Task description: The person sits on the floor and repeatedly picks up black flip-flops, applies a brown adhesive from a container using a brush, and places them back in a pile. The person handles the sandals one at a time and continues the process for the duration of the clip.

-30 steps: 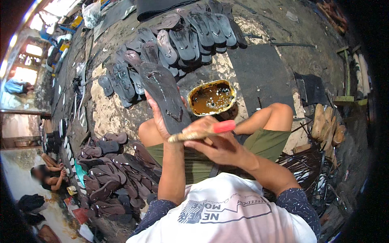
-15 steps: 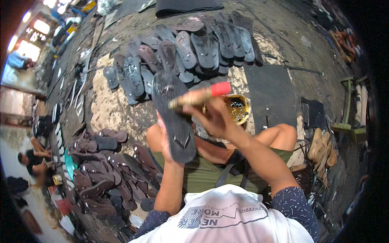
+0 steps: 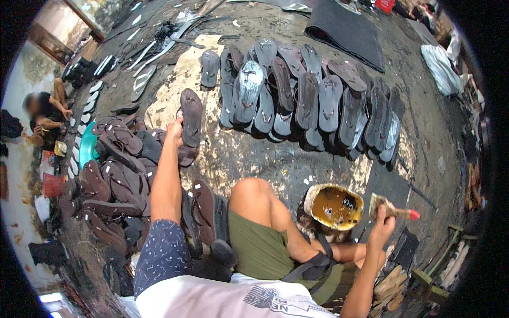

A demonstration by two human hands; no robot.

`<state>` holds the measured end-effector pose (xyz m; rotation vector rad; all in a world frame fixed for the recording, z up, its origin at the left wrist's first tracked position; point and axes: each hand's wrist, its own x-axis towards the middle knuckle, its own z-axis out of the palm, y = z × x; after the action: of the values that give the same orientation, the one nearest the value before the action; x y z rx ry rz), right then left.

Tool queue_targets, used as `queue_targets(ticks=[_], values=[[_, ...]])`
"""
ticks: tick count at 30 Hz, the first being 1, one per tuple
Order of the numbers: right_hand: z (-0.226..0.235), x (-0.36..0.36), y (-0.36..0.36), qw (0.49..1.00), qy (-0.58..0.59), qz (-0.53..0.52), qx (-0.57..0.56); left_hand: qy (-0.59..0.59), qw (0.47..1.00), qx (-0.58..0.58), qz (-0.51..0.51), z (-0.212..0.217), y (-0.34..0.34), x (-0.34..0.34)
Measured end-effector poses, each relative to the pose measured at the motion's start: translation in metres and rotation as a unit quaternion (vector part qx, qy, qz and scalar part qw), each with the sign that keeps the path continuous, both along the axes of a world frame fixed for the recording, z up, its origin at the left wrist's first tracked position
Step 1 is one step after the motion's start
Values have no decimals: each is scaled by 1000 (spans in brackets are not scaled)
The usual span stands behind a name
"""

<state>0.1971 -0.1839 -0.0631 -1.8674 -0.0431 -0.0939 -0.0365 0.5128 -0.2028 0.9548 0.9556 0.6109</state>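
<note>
My left hand point(image 3: 175, 130) is stretched out to the left front and grips a dark brown flip-flop sandal point(image 3: 191, 116) by its near end, held just above the floor. My right hand point(image 3: 383, 227) is low on the right, closed around a glue brush point(image 3: 389, 209) with a red handle tip. A round tin of brown glue point(image 3: 335, 206) sits on the floor just left of the brush, beside my bent knee point(image 3: 254, 192). Several dark sandals point(image 3: 307, 100) lie side by side in a row on the floor ahead.
A heap of brown sandals point(image 3: 108, 180) lies to my left, with two more point(image 3: 204, 209) against my thigh. A black rubber sheet point(image 3: 344, 32) lies at the back. Another person point(image 3: 45, 114) sits at the far left. White soles point(image 3: 85, 114) line the floor there.
My left hand has swung the sandal from in front of my chest out to the left front. My right hand has dropped with the brush to the right of the glue tin.
</note>
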Motion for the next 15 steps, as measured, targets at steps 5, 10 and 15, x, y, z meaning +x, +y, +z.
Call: queue_targets(ticks=[5, 10, 15], values=[[20, 9, -27, 989, 23, -75, -124, 122, 974, 188, -8, -47, 15, 72], [20, 32, -34, 981, 22, -75, -178, 334, 856, 393, 33, -44, 9, 86], [23, 32, -63, 953, 35, -124, -273, 296, 835, 454, 97, 29, -35, 27]])
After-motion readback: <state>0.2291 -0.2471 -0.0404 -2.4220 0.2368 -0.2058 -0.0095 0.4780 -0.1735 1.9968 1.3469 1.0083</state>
